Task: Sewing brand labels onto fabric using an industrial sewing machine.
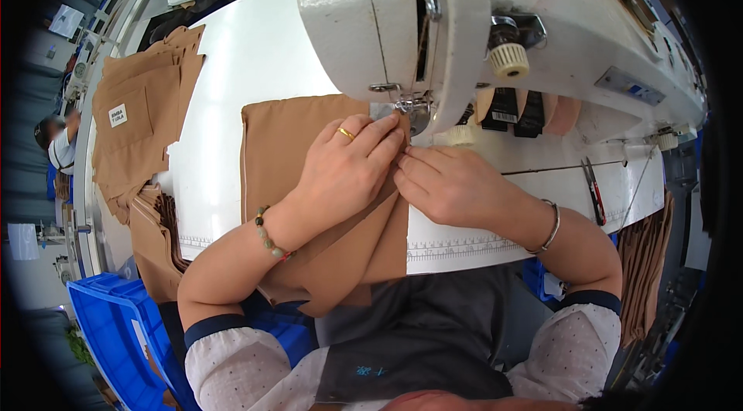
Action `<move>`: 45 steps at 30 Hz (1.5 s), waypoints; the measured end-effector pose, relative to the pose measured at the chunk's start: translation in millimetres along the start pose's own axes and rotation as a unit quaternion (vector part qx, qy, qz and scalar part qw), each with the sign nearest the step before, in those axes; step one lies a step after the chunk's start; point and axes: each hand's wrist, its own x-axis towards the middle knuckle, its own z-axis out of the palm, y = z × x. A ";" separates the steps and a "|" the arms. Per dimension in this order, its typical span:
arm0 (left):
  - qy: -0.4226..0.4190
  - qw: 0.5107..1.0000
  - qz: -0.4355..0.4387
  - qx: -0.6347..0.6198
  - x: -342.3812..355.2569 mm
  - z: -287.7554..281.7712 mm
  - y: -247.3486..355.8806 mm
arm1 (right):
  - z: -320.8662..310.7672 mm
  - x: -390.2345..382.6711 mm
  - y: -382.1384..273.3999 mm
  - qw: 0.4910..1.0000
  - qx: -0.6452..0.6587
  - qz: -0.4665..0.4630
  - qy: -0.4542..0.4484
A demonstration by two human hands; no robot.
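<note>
A brown fabric piece (282,136) lies on the white sewing table, its edge running under the presser foot (414,105) of a white sewing machine (464,16). My left hand (348,159), with a gold ring, presses on this fabric, its fingertips close to the foot. Beside it my right hand (449,183) pinches the fabric's right edge just in front of the needle area. The two hands' fingertips almost meet there. Part of the fabric folds over and hangs off the table's front edge toward my lap.
Stacked brown fabric pieces (131,113) with a white label lie at the left. More brown pieces (646,272) hang at the right edge. Red-and-black thread snips (594,193) rest on the table's right. A blue crate (116,333) stands at lower left. Black labels (530,115) sit behind the machine's arm.
</note>
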 end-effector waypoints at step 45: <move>0.055 0.990 -0.110 -0.073 -135.4 -45.0 177.0 | -36.1 -81.9 -221.9 0.537 0.602 0.591 0.028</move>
